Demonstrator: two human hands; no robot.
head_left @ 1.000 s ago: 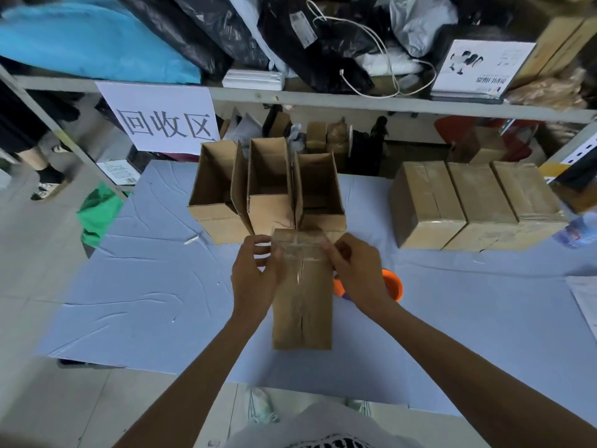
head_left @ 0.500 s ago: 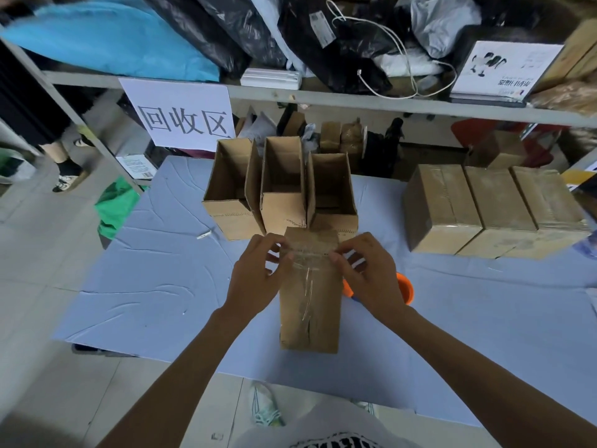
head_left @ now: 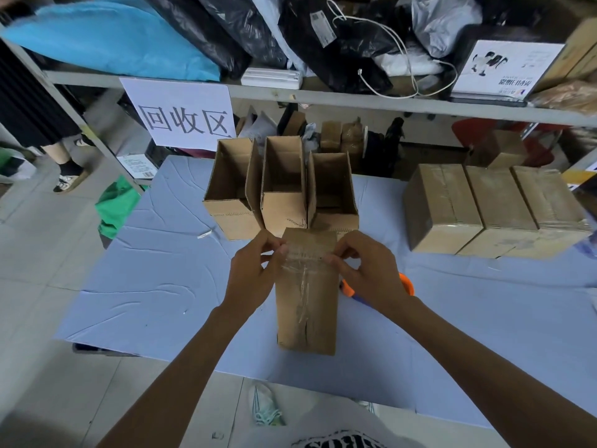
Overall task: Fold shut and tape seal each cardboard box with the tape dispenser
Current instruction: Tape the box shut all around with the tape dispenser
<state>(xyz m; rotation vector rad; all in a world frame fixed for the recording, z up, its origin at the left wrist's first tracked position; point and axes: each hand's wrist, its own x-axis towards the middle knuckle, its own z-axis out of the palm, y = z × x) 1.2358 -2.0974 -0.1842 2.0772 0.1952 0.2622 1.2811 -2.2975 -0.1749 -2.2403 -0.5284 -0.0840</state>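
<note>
**A:** Blue cloth covers the table [head_left: 155, 286], and a loaded metal shelf [head_left: 355, 103] with a paper sign [head_left: 181, 114] runs behind it. Where's the work?

**B:** On the long cardboard box [head_left: 307, 318] lying flat at the near middle of the cloth. Its flaps are folded shut, and a run of clear tape shows down its top seam.

**A:** And the hands?

**B:** Both are at that box's far end. The left hand [head_left: 252, 276] pinches one end of a clear tape strip [head_left: 302, 255] at the box's left edge. The right hand [head_left: 371, 273] pinches the other end at the right edge. The strip lies crosswise over the seam, and I'd judge it is being pressed down.

**A:** The dispenser?

**B:** The orange tape dispenser [head_left: 408, 282] lies just right of the box, mostly hidden behind the right wrist. Neither hand holds it.

**A:** How far along is the job?

**B:** About halfway, I'd say. Three sealed boxes [head_left: 497, 208] stand in a row to the right of the box and beyond it, well apart from it. Three open boxes [head_left: 284, 185] stand just beyond its far end, flaps up and untaped. This box looks nearly finished; whether its near end needs a cross strip I cannot tell. After it, three are left to fold and tape.
</note>
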